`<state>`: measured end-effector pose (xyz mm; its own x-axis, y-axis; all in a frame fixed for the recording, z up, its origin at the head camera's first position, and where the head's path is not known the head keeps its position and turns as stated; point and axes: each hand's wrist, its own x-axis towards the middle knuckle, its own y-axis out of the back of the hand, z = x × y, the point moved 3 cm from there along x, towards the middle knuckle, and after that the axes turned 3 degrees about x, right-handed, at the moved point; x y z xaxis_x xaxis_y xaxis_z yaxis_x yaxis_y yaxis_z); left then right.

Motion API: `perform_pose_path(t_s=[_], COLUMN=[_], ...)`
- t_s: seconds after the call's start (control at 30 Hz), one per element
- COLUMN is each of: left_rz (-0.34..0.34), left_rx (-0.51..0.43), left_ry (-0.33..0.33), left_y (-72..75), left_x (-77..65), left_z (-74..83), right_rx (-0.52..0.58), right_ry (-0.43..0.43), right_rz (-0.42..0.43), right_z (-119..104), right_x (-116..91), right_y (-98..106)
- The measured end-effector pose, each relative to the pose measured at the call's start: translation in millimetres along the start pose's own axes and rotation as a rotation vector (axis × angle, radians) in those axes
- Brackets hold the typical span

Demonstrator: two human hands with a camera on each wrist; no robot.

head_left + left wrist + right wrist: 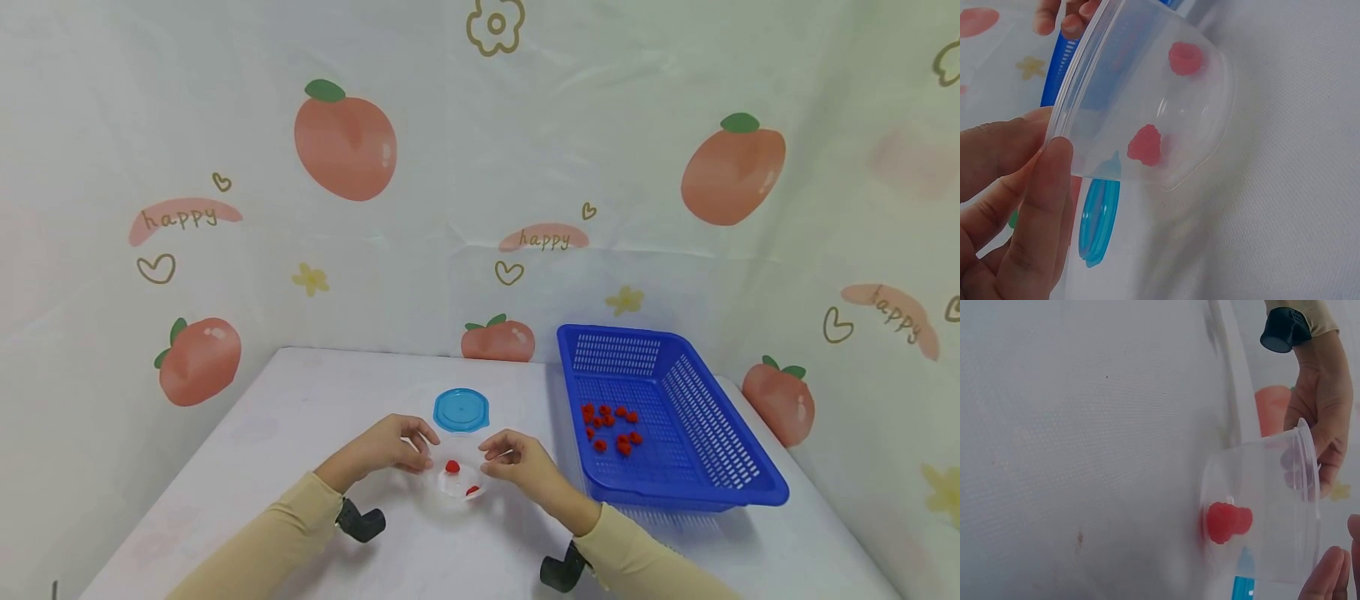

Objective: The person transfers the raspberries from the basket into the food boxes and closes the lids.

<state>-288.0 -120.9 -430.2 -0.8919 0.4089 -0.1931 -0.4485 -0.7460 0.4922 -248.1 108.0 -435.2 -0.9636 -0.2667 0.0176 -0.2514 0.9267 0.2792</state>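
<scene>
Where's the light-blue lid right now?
In the head view, the light-blue lid lies mid-table, just beyond the clear bowl, left of the dark-blue basket.

Beige, plain and softly creased, the left sleeve (266, 537) runs down to a bare left hand (393, 444), and here's the right sleeve (648, 554), a match, meeting a bare right hand (528, 471)! Stubby black wrist cameras (363, 523), bent like elbow pipes, sit at both cuffs.

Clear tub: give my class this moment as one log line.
Clear tub: two red berries inside; left hand: pinches rim; right hand: beside rim, contact unclear; blue lid: on table; blue basket: more red berries
</scene>
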Motion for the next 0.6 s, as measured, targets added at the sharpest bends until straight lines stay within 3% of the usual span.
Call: perform_pose_path(t_s=[0.33, 0.6], left_rz=[-0.007, -0.004], left_rx=[-0.007, -0.003], left_ry=[-0.010, -0.008], left_y=[0.1, 0.0], left_x=[-0.1, -0.7], left_z=[-0.1, -0.8], right_rx=[0.044, 0.091], right_ry=[0.039, 0.094], right_rz=[-0.041, -0.020], right_z=[-19, -52], right_x=[-6, -6], right_y=[15, 46])
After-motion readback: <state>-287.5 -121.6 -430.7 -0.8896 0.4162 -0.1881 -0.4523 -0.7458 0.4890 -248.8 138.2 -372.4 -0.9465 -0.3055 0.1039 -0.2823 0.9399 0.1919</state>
